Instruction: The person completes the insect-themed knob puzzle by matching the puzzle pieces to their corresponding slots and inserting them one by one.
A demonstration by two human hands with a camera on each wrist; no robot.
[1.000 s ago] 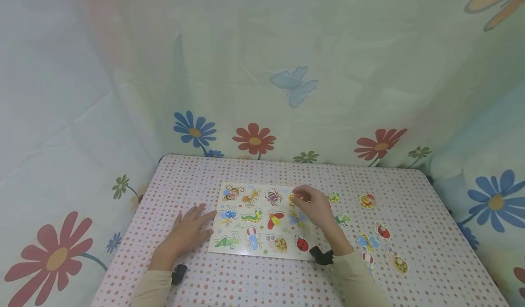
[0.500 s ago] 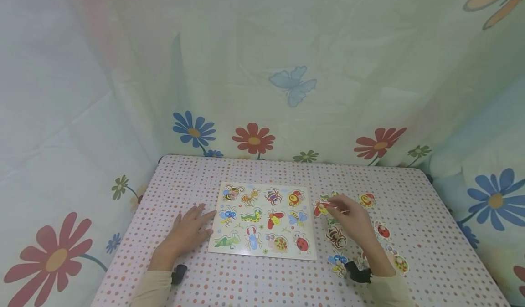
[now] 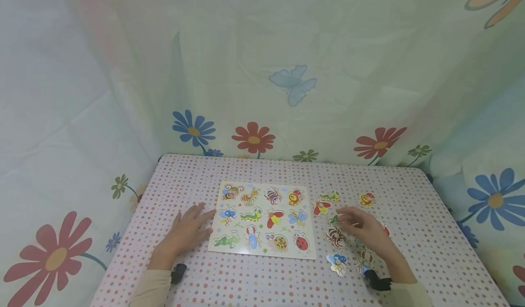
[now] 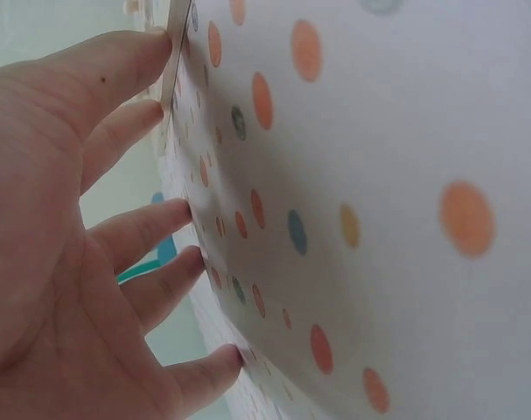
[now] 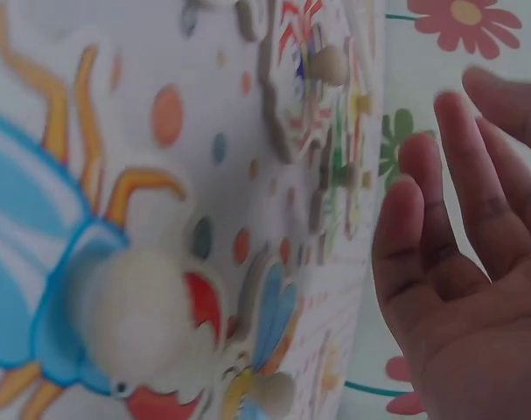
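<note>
A wooden insect puzzle board [image 3: 311, 241] lies flat on the dotted table. My left hand [image 3: 185, 232] rests beside it with fingers spread; in the left wrist view the thumb and a fingertip touch the board's edge [image 4: 175, 66]. My right hand [image 3: 367, 234] hovers over loose insect pieces right of the board, its fingers loosely bent and holding nothing. Closest to its fingertips are a green piece [image 3: 334, 219], partly covered, and a striped spider piece [image 3: 336, 237]. Round knobs stand on the pieces, as on the blue stag beetle piece [image 5: 38, 254].
Near the board's right side lie a caterpillar piece [image 3: 329, 196], a red-winged bug piece [image 3: 321, 207] and a blue mosquito piece [image 3: 338, 262]. A red and yellow piece [image 3: 367, 200] lies farther right. Flowered fabric [image 3: 246, 47] hangs behind the table.
My right hand has moved from the board's upper right corner rightward to the loose pieces. The red-winged bug piece shows uncovered beside the board. The left hand stays put.
</note>
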